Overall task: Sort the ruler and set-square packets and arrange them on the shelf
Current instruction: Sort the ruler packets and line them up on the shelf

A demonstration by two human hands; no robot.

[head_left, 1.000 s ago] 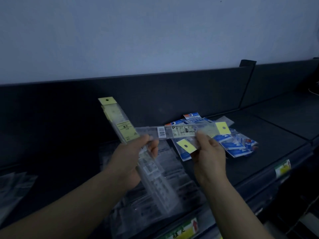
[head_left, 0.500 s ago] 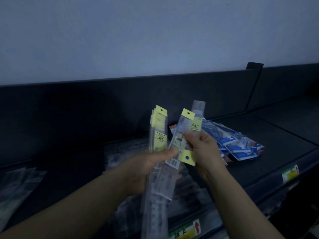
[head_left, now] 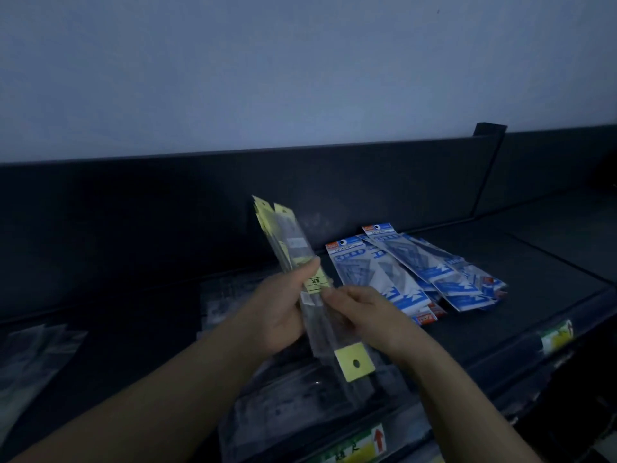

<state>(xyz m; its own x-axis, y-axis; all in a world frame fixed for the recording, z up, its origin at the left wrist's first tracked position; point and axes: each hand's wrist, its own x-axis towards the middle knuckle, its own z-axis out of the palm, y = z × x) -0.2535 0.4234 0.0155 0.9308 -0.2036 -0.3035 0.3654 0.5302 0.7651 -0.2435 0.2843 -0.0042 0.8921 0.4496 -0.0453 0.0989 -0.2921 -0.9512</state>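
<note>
A bundle of ruler packets (head_left: 302, 279) is gripped above the shelf (head_left: 551, 272) by the left hand (head_left: 280, 305) and right hand (head_left: 364, 312), fingers closed; set-square packets (head_left: 417, 272) are piled just beside.

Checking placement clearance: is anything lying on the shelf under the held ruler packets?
Yes. Both hands, left hand and right hand, hold the clear yellow-tabbed ruler packets above more clear packets on the dark shelf.
</note>
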